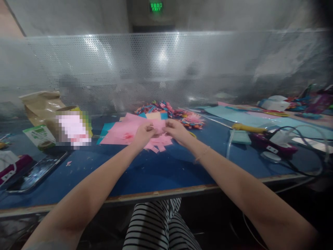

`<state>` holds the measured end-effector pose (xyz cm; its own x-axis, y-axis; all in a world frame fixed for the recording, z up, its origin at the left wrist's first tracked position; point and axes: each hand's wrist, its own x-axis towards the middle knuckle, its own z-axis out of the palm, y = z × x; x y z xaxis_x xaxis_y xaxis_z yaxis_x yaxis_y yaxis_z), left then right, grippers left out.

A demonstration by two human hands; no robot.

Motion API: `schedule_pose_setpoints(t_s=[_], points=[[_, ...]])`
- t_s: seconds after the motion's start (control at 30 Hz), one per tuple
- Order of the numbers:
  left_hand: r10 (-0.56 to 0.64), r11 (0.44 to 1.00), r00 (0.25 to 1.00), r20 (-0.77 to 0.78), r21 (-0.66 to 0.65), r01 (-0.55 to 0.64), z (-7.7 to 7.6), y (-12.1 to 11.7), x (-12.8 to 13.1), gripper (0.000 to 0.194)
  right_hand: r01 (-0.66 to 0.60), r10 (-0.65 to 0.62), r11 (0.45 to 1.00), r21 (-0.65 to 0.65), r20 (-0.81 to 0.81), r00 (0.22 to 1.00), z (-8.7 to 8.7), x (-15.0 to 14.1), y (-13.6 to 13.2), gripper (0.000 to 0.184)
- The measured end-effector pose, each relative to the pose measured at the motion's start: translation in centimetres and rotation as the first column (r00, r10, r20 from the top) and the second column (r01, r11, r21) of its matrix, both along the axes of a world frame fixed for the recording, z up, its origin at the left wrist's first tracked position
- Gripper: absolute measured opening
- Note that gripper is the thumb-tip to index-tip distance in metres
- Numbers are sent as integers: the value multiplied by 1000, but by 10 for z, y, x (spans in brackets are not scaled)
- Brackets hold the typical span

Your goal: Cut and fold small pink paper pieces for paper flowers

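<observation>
Fingers of the left hand (142, 134) and right hand (179, 131) were closed on a pink paper piece (159, 125), held between them above pink sheets (116, 133) and cut strips (153, 147) on the blue bench (166, 177). Phone (39, 173) lay well apart, left.

- Green exit sign (156, 7), lit, 12 o'clock from mid-view
- Perforated screen (145, 52), 12 o'clock, below the sign
- Brown paper bag (43, 107), 9 o'clock
- Green-and-white packet (38, 134), 9 o'clock
- Phone (39, 172), between 8 and 9 o'clock
</observation>
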<state>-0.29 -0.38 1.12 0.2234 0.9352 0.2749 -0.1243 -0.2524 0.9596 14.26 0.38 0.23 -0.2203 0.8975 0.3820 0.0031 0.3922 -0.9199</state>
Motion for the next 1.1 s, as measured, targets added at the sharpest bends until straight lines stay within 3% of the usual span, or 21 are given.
schedule_pose_setpoints(t_s=[0.23,0.33,0.43,0.53,0.67,0.77,0.9,1.1], points=[[7,1000,999,51,-28,-6,0,2,-2,20,102,-104,993,67,29,994,1,1,2,14],[-26,999,997,79,-34,28,1,2,-3,24,156,-182,969,192,127,975,2,4,2,11],[-29,991,987,157,-127,50,3,2,-4,26,247,-332,901,357,200,922,2,6,3,10],[-33,968,966,258,-233,95,4,2,-4,14,295,-431,813,501,177,885,3,8,1,18],[-126,937,942,311,-276,216,3,0,-3,14,206,-398,703,681,136,907,5,7,-5,23],[-112,938,935,338,-275,212,5,0,-4,15,204,-401,669,715,116,909,6,5,-7,21],[-134,936,933,335,-267,230,6,0,-5,16,255,-424,688,680,91,901,4,3,-6,19],[-203,925,918,342,-241,295,5,-3,-6,17,193,-255,811,552,38,966,2,2,-5,21]])
